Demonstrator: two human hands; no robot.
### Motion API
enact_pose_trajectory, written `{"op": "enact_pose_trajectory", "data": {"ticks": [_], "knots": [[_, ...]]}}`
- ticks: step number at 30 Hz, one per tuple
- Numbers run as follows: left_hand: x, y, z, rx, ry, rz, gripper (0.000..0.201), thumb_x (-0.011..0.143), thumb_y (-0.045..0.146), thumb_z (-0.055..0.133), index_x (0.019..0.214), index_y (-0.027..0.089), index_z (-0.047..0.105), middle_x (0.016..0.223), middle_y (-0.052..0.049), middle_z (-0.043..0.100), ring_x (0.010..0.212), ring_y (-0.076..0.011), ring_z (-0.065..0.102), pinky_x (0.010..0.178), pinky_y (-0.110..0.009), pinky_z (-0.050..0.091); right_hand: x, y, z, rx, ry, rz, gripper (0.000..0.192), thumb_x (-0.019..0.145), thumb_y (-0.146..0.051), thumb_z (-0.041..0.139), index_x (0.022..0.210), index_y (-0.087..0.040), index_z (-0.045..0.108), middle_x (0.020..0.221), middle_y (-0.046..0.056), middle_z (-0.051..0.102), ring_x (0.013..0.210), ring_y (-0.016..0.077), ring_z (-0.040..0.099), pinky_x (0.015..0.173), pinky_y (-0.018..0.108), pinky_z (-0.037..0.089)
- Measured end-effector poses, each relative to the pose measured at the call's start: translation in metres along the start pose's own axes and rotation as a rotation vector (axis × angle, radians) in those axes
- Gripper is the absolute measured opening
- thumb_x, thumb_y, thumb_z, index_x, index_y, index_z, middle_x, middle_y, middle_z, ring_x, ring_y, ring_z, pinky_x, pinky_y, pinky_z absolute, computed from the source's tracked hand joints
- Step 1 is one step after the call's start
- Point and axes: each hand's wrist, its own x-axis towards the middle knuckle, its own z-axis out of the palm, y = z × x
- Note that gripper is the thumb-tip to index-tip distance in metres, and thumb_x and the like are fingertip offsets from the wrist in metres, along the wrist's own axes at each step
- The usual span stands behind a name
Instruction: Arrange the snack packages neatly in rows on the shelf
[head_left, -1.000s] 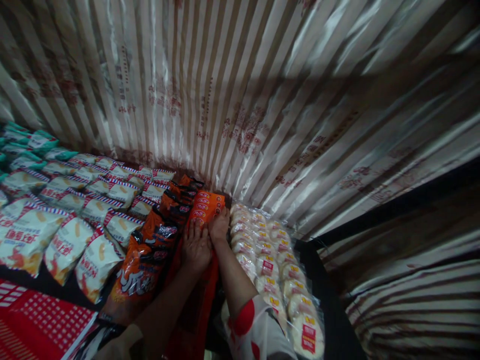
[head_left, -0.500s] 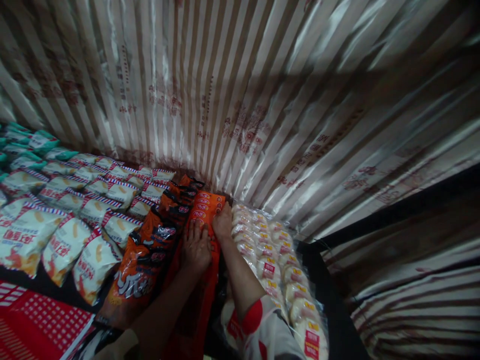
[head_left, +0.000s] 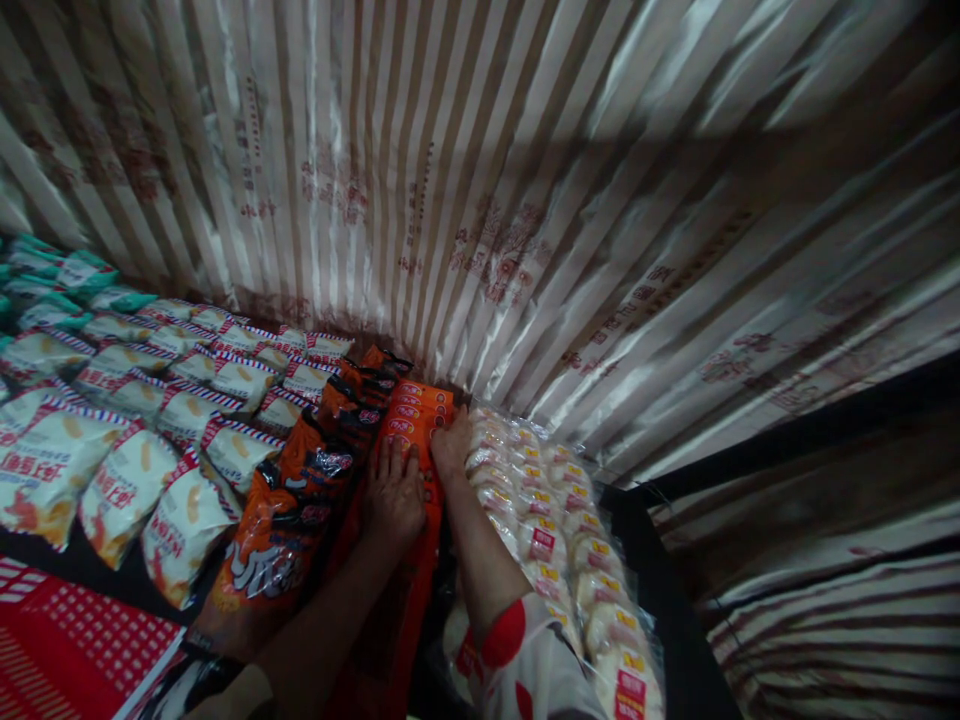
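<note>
Orange packets at my twelve o'clock, already standing in line, round white packs at their four! Left hand lies flat, fingers slightly spread, on top; right hand curls at their three o'clock edge, grip unclear. What's left, I can't tell.

Flat orange packs lie between shiny orange-and-black bags, left, and round white plastic-wrapped cakes, right; striped beige sheeting behind; red plastic basket front left.
</note>
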Motion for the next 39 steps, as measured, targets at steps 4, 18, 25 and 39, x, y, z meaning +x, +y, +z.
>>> {"op": "enact_pose_trajectory", "data": {"ticks": [4,18,25,39], "knots": [[0.0,0.0,0.0,-0.005,-0.007,0.0,0.045,0.091,0.028,0.04,0.132,0.014,0.053,0.144,-0.017,0.04,0.136,-0.0335,0.033,0.11,-0.052,0.028,-0.001,0.002,-0.001,0.017,-0.016,-0.008,0.069,0.07,-0.014,0.043,0.135,0.006,0.036,0.132,0.024,0.05,0.125,0.0287,0.045,0.106,0.041,0.033],[0.0,0.002,0.0,-0.006,-0.011,-0.025,0.046,0.091,0.03,0.043,0.133,0.014,0.051,0.144,-0.018,0.04,0.136,-0.0334,0.032,0.111,-0.052,0.026,0.002,0.008,0.0,0.026,-0.004,-0.063,0.07,0.065,-0.01,0.044,0.134,-0.001,0.041,0.127,0.019,0.056,0.119,0.0261,0.049,0.103,0.04,0.037],[-0.001,0.002,0.002,-0.009,0.006,-0.014,0.046,0.091,0.03,0.041,0.133,0.014,0.051,0.144,-0.019,0.04,0.136,-0.0341,0.032,0.111,-0.053,0.025,-0.001,0.0,-0.005,-0.035,-0.034,-0.042,0.065,0.068,-0.012,0.045,0.133,-0.001,0.044,0.127,0.02,0.055,0.122,0.0264,0.047,0.104,0.037,0.036],[0.0,0.004,-0.003,0.001,-0.025,-0.018,0.046,0.09,0.028,0.04,0.132,0.013,0.052,0.144,-0.019,0.04,0.136,-0.0343,0.032,0.11,-0.053,0.026,-0.017,-0.012,-0.021,-0.004,-0.089,-0.196,0.064,0.074,-0.008,0.042,0.138,-0.006,0.039,0.139,0.016,0.047,0.132,0.0223,0.039,0.11,0.039,0.031]]}}
